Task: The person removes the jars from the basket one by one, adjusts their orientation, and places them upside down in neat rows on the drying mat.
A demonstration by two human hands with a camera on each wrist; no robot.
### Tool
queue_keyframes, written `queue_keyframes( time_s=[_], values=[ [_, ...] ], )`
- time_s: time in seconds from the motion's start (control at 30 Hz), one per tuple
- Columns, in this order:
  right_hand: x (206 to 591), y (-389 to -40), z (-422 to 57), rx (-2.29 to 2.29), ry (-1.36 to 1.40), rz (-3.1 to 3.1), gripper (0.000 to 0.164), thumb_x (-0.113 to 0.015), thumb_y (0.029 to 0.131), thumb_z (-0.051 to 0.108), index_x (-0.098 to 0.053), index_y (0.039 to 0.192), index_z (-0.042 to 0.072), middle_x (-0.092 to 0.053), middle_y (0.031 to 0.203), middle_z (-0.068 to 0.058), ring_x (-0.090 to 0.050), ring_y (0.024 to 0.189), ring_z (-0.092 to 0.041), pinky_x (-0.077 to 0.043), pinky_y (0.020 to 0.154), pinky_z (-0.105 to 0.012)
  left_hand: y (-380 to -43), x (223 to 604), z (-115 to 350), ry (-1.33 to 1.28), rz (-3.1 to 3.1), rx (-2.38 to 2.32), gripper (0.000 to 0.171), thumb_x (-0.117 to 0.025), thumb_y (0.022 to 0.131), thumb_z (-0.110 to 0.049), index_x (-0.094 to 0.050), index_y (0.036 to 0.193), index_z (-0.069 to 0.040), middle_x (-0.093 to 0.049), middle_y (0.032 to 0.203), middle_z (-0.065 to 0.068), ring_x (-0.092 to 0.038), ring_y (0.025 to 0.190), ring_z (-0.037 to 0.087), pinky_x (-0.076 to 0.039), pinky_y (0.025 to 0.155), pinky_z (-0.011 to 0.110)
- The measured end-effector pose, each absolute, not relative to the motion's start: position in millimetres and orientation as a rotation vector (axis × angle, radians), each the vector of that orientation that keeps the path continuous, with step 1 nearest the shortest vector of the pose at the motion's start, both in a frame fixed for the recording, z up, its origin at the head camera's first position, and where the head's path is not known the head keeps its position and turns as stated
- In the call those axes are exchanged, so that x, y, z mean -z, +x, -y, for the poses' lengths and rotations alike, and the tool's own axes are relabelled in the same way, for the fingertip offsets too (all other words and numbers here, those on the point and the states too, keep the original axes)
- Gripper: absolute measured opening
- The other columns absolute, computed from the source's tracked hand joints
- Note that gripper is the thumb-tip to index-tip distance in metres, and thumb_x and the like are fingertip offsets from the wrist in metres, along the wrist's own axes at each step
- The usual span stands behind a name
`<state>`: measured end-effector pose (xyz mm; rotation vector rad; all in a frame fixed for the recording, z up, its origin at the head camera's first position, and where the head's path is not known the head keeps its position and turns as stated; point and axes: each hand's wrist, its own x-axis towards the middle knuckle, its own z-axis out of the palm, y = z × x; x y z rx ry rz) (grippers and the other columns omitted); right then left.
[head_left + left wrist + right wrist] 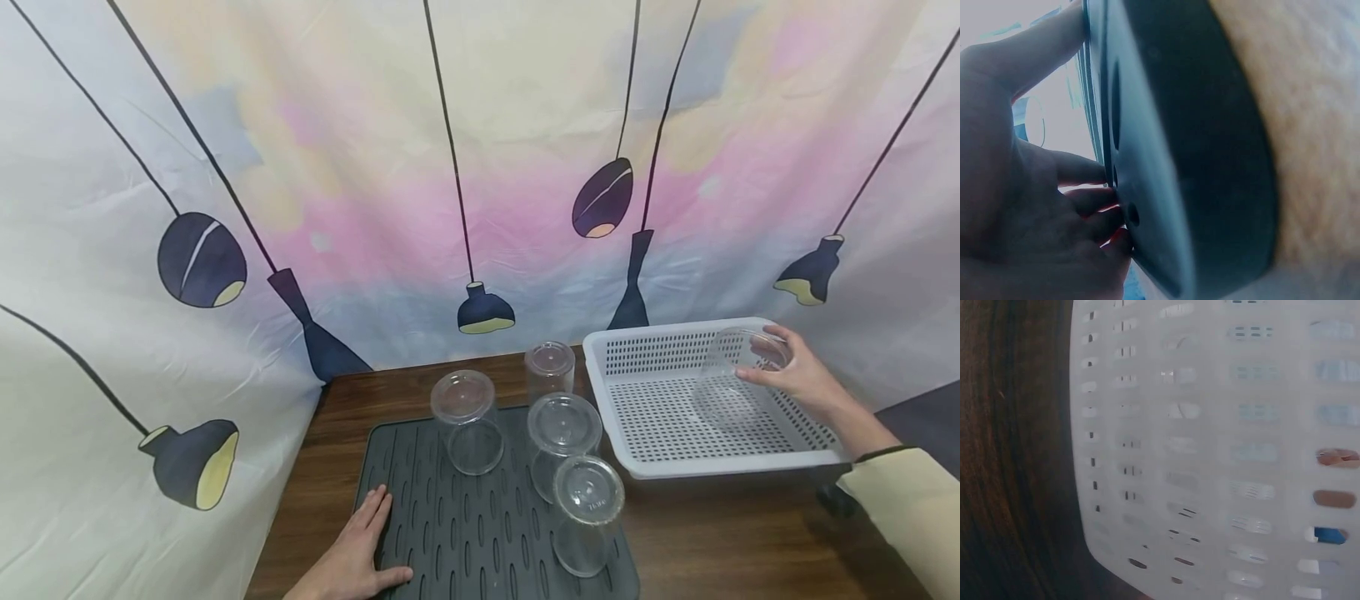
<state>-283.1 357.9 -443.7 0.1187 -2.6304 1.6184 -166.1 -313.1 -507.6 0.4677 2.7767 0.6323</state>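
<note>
My right hand (802, 375) grips a clear glass (727, 387) inside the white basket, thumb on the near side and fingers round the far side. In the right wrist view the perforated basket wall (1210, 450) fills most of the picture, with bits of skin showing through its slots. My left hand (352, 550) rests with spread fingers on the left side of the dark grey drying mat (427, 517). The left wrist view shows the left hand (1029, 187) with its fingertips on the mat's ridged surface.
Several clear glasses stand upside down towards the mat's right and back: one glass (465, 417) at back left, others in a row (564, 425) beside the white basket (633, 462). The wooden table (697, 533) meets a curtain (390, 208) printed with lamps.
</note>
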Motion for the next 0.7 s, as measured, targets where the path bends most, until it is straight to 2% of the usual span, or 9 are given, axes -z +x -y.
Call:
queue_keyframes(
  time_s=[0.07, 0.17, 0.27, 0.33, 0.4, 0.47, 0.57, 0.63, 0.7],
  values=[
    [446, -283, -359, -1.594, 0.112, 2.641, 0.105, -0.069, 0.093, 0.024, 0.015, 0.155, 0.007, -0.005, 0.157, -0.034, -0.009, 0.143, -0.052, -0.019, 0.105, -0.072, -165, 508, 313, 0.463, -2.778, -0.636, 0.115, -0.072, 0.076, -0.063, -0.025, 0.148, 0.012, -0.017, 0.157, 0.032, -0.015, 0.144, 0.051, -0.025, 0.107, 0.068],
    [448, -284, -361, -1.561, 0.155, 2.667, 0.101, -0.066, 0.094, 0.02, 0.013, 0.154, 0.004, -0.008, 0.156, -0.036, -0.012, 0.141, -0.052, -0.035, 0.113, -0.042, -165, 508, 313, 0.459, -2.78, -0.633, 0.115, -0.072, 0.076, -0.063, -0.025, 0.148, 0.012, -0.017, 0.157, 0.031, -0.015, 0.144, 0.051, -0.024, 0.108, 0.068],
    [450, -283, -363, -1.556, 0.198, 2.691, 0.1, -0.065, 0.095, 0.016, 0.014, 0.154, 0.005, -0.011, 0.155, -0.036, -0.016, 0.14, -0.054, -0.042, 0.089, -0.01, -165, 509, 313, 0.454, -2.778, -0.626, 0.116, -0.072, 0.075, -0.065, -0.025, 0.149, 0.012, -0.015, 0.158, 0.031, -0.014, 0.144, 0.05, -0.023, 0.109, 0.068],
    [451, -283, -363, -1.589, 0.218, 2.699, 0.103, -0.066, 0.094, 0.014, 0.017, 0.153, 0.007, -0.009, 0.155, -0.036, -0.015, 0.14, -0.054, -0.038, 0.078, -0.004, -165, 509, 312, 0.447, -2.774, -0.625, 0.116, -0.071, 0.075, -0.065, -0.024, 0.149, 0.011, -0.015, 0.158, 0.03, -0.013, 0.145, 0.05, -0.022, 0.11, 0.067],
    [452, -283, -363, -1.596, 0.231, 2.709, 0.105, -0.067, 0.093, 0.014, 0.019, 0.153, 0.007, -0.009, 0.155, -0.037, -0.017, 0.138, -0.055, -0.039, 0.078, -0.005, -165, 509, 312, 0.439, -2.771, -0.625, 0.117, -0.071, 0.075, -0.066, -0.024, 0.149, 0.01, -0.014, 0.158, 0.03, -0.013, 0.145, 0.049, -0.022, 0.109, 0.067],
    [453, -283, -363, -1.566, 0.239, 2.736, 0.107, -0.069, 0.092, 0.015, 0.017, 0.153, 0.006, -0.012, 0.154, -0.038, -0.02, 0.137, -0.056, -0.044, 0.082, -0.015, -165, 509, 312, 0.434, -2.771, -0.624, 0.117, -0.071, 0.075, -0.066, -0.025, 0.149, 0.01, -0.014, 0.158, 0.03, -0.013, 0.145, 0.05, -0.023, 0.109, 0.068],
    [456, -284, -361, -1.5, 0.258, 2.784, 0.108, -0.073, 0.088, 0.015, 0.011, 0.154, 0.001, -0.016, 0.152, -0.038, -0.025, 0.132, -0.059, -0.047, 0.094, -0.042, -165, 508, 311, 0.428, -2.773, -0.625, 0.116, -0.072, 0.074, -0.066, -0.025, 0.149, 0.01, -0.014, 0.158, 0.03, -0.013, 0.145, 0.05, -0.025, 0.108, 0.068],
    [457, -285, -360, -1.48, 0.264, 2.82, 0.108, -0.075, 0.086, 0.017, 0.007, 0.154, -0.001, -0.017, 0.152, -0.038, -0.024, 0.131, -0.061, -0.039, 0.095, -0.064, -165, 507, 311, 0.428, -2.777, -0.624, 0.116, -0.072, 0.074, -0.065, -0.025, 0.149, 0.01, -0.014, 0.158, 0.03, -0.013, 0.145, 0.05, -0.025, 0.108, 0.068],
    [459, -285, -359, -1.469, 0.27, 2.852, 0.107, -0.075, 0.086, 0.018, 0.004, 0.154, -0.001, -0.018, 0.152, -0.038, -0.024, 0.131, -0.061, -0.032, 0.093, -0.074, -164, 507, 311, 0.431, -2.782, -0.626, 0.116, -0.073, 0.074, -0.065, -0.026, 0.149, 0.01, -0.014, 0.158, 0.03, -0.013, 0.145, 0.05, -0.025, 0.108, 0.068]
  ],
)
